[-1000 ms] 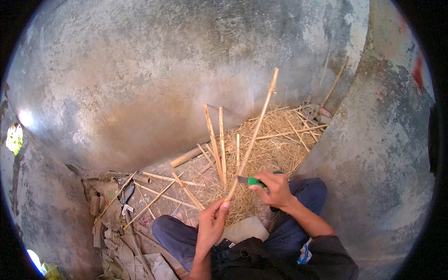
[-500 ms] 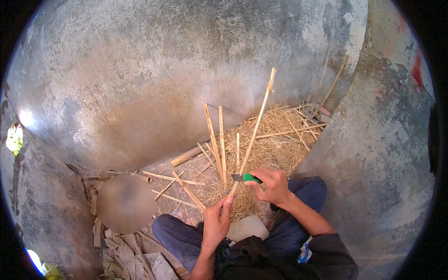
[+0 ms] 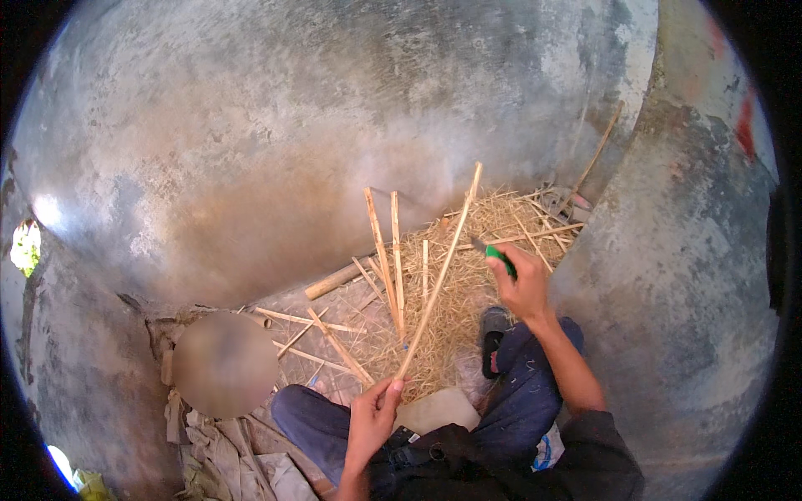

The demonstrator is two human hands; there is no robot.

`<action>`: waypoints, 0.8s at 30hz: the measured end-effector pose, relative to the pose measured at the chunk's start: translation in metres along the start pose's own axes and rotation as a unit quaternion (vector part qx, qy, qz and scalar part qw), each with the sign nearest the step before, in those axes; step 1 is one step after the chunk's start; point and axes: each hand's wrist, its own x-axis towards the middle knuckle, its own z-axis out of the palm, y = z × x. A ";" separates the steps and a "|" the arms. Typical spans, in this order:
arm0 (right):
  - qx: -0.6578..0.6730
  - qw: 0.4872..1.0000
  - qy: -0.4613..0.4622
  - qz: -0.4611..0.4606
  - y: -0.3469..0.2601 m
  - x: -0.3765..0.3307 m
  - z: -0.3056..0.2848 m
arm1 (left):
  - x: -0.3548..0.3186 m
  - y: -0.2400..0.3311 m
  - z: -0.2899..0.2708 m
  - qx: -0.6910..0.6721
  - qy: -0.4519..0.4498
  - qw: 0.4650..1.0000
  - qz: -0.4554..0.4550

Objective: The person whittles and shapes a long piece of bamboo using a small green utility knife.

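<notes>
My left hand [image 3: 373, 415] is closed round the lower end of a long, pale bamboo strip [image 3: 442, 285], between thumb and fingers. The strip slants up and away to the right over a heap of shavings. In my right hand [image 3: 526, 288] is a knife with a green handle [image 3: 501, 260], its short dark blade pointing up to the left. The blade stands apart from the strip, to the right of its upper half. Part of the knife handle is hidden by my fingers.
Bamboo shavings [image 3: 493, 221] lie heaped by the wall [image 3: 276, 150]. Several split sticks [image 3: 381, 250] lean or lie left of the strip. A thick bamboo pole [image 3: 334, 280] rests along the wall's foot. A pale block [image 3: 441, 409] sits between my legs; crumpled cloth [image 3: 221, 455] lies lower left.
My right hand with the knife has moved up, right and away from the strip. My left hand has drawn the strip lower, and its top end now looks cleaner.
</notes>
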 end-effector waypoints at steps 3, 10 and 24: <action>0.026 0.996 -0.058 -0.064 -0.019 -0.030 0.014 | 0.010 0.017 0.004 0.004 0.034 0.999 0.032; 0.089 0.982 -0.138 -0.097 -0.064 -0.057 0.023 | 0.023 0.029 0.020 -0.006 0.071 0.990 0.120; 0.048 0.982 -0.111 -0.143 -0.056 -0.050 0.017 | 0.028 0.033 0.031 -0.169 0.025 0.980 0.097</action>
